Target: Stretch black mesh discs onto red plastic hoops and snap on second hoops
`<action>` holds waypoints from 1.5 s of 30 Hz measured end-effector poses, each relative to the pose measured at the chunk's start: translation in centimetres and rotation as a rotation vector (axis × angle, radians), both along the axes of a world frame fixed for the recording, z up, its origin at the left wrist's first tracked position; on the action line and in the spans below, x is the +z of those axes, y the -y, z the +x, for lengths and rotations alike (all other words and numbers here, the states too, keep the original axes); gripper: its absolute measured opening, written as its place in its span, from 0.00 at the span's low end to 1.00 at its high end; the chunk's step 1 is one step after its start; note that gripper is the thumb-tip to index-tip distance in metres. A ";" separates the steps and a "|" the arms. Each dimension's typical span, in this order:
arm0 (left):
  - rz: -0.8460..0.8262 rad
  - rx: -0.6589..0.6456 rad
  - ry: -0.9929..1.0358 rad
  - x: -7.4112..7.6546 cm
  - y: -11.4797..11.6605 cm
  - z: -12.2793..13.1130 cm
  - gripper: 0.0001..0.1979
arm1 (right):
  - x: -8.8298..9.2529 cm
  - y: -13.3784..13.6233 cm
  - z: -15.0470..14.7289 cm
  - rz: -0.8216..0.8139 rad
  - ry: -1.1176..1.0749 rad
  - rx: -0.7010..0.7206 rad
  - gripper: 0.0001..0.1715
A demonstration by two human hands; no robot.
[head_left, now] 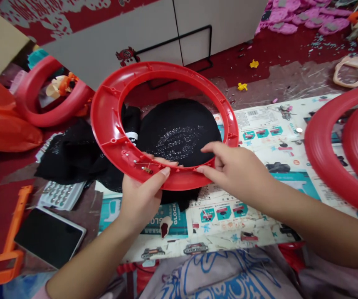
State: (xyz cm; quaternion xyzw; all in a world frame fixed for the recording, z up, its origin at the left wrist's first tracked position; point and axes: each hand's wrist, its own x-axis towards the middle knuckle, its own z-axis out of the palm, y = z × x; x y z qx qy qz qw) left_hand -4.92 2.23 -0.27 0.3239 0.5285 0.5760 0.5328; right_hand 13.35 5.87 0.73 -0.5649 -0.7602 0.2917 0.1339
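Note:
A red plastic ring [108,118], wide on one side and hollow with ribs and screw posts, is tilted up toward me above a black cloth with a studded pattern [179,141]. My left hand [144,193] grips its lower rim, thumb on the inside face and fingertips through the opening. Beside that thumb a small circuit board with thin wires [147,170] lies in the ring's channel. My right hand [228,166] is at the lower right rim, thumb on the edge and index finger bent over the opening; its other fingers are mostly hidden.
More red rings lie right [322,141] and far left [30,97]. At left are an orange plastic handle [10,236], a dark-screened tablet [49,236] and a tray of metal balls [62,194]. A printed cardboard sheet [216,236] covers the work surface. A white box [147,33] stands behind.

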 end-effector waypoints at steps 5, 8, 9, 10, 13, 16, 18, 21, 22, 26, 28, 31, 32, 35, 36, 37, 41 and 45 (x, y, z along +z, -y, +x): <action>-0.061 0.031 0.171 1.2 0.3 -0.6 0.18 | 0.0 0.8 -0.2 0.222 0.172 0.139 0.21; -0.059 0.037 0.201 1.0 0.8 0.6 0.21 | -0.1 1.2 -0.5 0.272 0.155 0.117 0.22; -0.070 0.030 0.192 0.7 1.0 1.1 0.23 | -0.2 1.3 -0.6 0.278 0.155 0.113 0.21; -0.089 0.029 0.183 0.4 1.1 1.7 0.25 | -0.4 1.3 -0.8 0.288 0.158 0.115 0.21; -0.099 0.049 0.176 -0.6 1.0 2.4 0.24 | -0.9 1.6 -1.2 0.330 0.191 0.130 0.20; -0.019 -0.036 0.236 -0.7 0.7 1.4 0.18 | -0.9 1.7 -0.9 0.387 0.200 0.117 0.20; -0.011 -0.118 0.308 -0.5 0.4 0.4 0.17 | -0.6 1.7 -0.5 0.433 0.132 0.116 0.22; -0.077 -0.156 0.433 -0.3 -0.5 -0.6 0.15 | -0.2 1.7 0.1 0.474 0.017 0.147 0.21; -0.130 -0.178 0.463 -0.4 -0.8 -0.8 0.15 | -0.2 1.7 0.2 0.483 0.008 0.162 0.20; -0.525 -0.622 0.380 -0.3 -1.7 -1.8 0.19 | -0.4 1.7 0.3 0.572 0.027 0.272 0.19; -0.606 -0.803 0.242 -0.1 -1.7 -2.5 0.20 | -0.4 1.8 0.4 0.633 -0.012 0.353 0.18; -0.577 -0.797 0.153 0.1 -1.3 -3.0 0.21 | -0.6 2.0 0.5 0.696 -0.042 0.451 0.16; -0.602 -0.828 0.190 0.2 -1.1 -2.8 0.22 | -0.8 2.1 0.4 0.708 -0.033 0.479 0.16; -0.716 -1.007 0.343 0.5 -1.0 -1.9 0.20 | -1.4 2.2 0.2 0.697 0.014 0.544 0.15; -0.732 -1.044 0.361 0.7 -1.1 -1.6 0.19 | -1.5 2.2 0.2 0.670 0.031 0.550 0.15; -0.735 -1.069 0.354 0.9 -1.2 -1.3 0.19 | -1.5 2.1 0.2 0.628 0.047 0.551 0.14; -0.724 -1.117 0.252 1.6 -1.1 -0.7 0.20 | -0.8 1.4 0.5 0.358 0.049 0.560 0.10; -0.529 -1.023 0.010 0.7 -0.2 -0.6 0.23 | 0.2 0.4 1.0 0.195 0.046 0.611 0.07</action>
